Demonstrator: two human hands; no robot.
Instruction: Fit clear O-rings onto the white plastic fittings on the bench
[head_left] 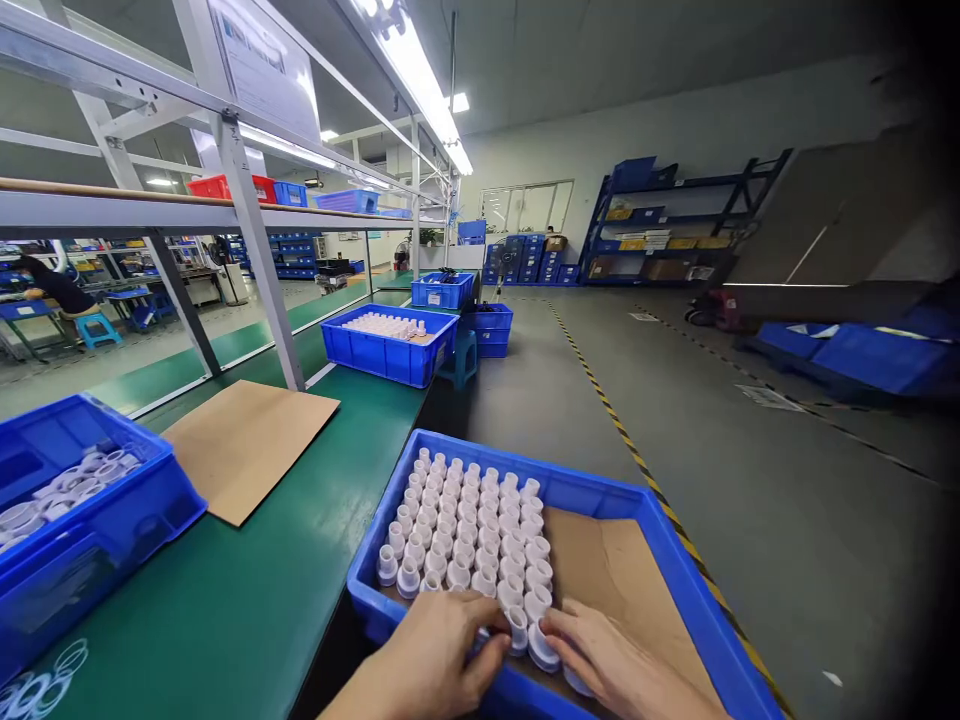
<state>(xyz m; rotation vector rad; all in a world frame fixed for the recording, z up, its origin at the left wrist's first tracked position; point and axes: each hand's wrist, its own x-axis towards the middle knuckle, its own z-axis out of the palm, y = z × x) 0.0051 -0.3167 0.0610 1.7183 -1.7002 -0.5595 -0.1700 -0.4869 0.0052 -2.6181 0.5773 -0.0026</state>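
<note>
white plastic caps [469,530], both hands [442,655] touching

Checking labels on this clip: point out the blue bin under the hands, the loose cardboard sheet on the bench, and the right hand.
blue bin [679,560], head view, on its right rim.
cardboard sheet [247,445], head view, on its flat middle.
right hand [611,660], head view, on the back of the hand.

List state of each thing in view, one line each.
Near crate: part filled, white caps upright in rows on cardboard.
Left hand: fingers on front-row caps.
Right hand: touching a cap.
Left bin: holds loose white rings.
Far crate: holds white parts.
</note>
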